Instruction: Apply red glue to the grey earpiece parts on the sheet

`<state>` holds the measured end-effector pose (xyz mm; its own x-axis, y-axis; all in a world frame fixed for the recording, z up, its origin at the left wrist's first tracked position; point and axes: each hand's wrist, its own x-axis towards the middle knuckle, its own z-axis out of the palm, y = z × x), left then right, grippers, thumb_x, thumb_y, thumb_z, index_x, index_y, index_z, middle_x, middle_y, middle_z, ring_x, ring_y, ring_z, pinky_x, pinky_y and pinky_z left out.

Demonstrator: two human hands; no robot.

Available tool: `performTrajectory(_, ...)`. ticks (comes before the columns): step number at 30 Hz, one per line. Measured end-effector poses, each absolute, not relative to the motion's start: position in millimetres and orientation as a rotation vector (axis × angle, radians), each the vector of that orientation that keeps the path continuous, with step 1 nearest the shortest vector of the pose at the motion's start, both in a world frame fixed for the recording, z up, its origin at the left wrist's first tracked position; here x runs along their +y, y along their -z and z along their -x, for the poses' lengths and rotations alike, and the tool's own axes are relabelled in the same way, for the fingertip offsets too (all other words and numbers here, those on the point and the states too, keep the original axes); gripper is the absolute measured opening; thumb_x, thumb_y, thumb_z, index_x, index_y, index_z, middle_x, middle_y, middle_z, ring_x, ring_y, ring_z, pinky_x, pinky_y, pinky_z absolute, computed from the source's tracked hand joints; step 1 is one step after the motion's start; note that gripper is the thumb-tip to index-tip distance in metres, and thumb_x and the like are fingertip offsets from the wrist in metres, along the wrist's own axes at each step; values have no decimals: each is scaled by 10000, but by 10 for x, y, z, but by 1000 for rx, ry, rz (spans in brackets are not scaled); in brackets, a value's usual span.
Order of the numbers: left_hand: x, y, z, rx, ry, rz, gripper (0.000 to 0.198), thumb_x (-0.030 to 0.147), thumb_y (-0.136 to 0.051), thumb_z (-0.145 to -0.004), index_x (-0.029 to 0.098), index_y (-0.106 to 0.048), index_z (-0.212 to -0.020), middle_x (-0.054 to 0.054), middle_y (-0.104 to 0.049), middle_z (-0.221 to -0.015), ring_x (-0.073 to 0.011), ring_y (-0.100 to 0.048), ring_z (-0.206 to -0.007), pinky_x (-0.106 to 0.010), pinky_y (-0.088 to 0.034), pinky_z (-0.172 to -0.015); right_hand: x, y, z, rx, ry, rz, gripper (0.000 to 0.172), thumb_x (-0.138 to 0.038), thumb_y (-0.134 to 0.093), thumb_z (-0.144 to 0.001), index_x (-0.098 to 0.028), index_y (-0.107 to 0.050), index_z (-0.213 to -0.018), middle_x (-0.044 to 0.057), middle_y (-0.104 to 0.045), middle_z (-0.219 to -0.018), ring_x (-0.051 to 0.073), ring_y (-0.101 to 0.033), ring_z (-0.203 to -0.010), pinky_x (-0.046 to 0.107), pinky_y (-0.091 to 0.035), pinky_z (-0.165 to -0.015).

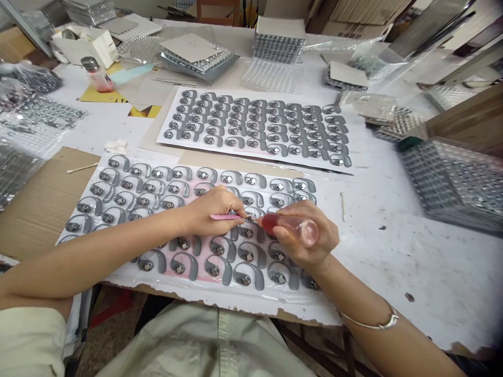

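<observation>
Pinched in my left hand [214, 207] is a slim pink tool that looks like tweezers [225, 216], its tip at one of the grey ear-hook earphone pieces. My right hand [314, 235] wraps round a clear squeeze bottle [293, 226] with reddish liquid, tilted so its nozzle points left at that same piece. Both hands hover over the near sheet [251, 296], where rows of grey ear-hook pieces [245, 277] lie, each with a round metallic part. The piece between the two tips is partly hidden by my fingers.
Behind lies a second board [167, 137] of similar pieces. A cotton swab [343, 207] rests to the right, another swab [82, 167] on cardboard at left. A capped bottle [96, 73] stands at back left. Stacked plastic trays [456, 183] stand at right, a tray stack [279, 42] at the back.
</observation>
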<state>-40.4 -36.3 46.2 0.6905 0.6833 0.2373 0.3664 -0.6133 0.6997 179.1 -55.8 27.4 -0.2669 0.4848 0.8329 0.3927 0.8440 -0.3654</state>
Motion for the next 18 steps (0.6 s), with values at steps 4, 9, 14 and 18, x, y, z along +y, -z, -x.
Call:
performTrajectory(4,-360,-452,403,804,-658,-2260,58,110,-666,-748,148,-702,-772,-20,-706,-717,-131,-632,-648,-265,-482,-722,-564,-264,-1798,-1887,-135,667,227,-269,-668,-779,-183,-563,-961,35,-604,-685,162,-560,-588,290,-463,-484)
performTrajectory(9,-359,-462,399,795,-670,-2253,55,104,-665,-745,144,-699,-764,-17,-704,-709,-128,-633,-639,-258,-482,-701,-558,-250,-1808,-1887,-148,674,242,-260,-677,-772,-174,-571,-973,42,-612,-696,161,-557,-597,287,-459,-492)
performTrajectory(14,-362,-459,400,794,-662,-2241,69,102,-661,-750,154,-702,-771,-15,-713,-734,-126,-648,-661,-252,-492,-714,-562,-233,-1791,-1889,-166,667,253,-259,-689,-763,-175,-583,-977,39,-622,-711,156,-562,-596,287,-467,-497)
performTrajectory(18,-367,-445,393,794,-684,-2243,69,90,-666,-735,146,-701,-754,-24,-713,-724,-131,-651,-651,-250,-507,-695,-531,-263,-1814,-1750,-277,688,161,-266,-690,-761,-195,-608,-881,9,-612,-678,137,-557,-563,270,-445,-469)
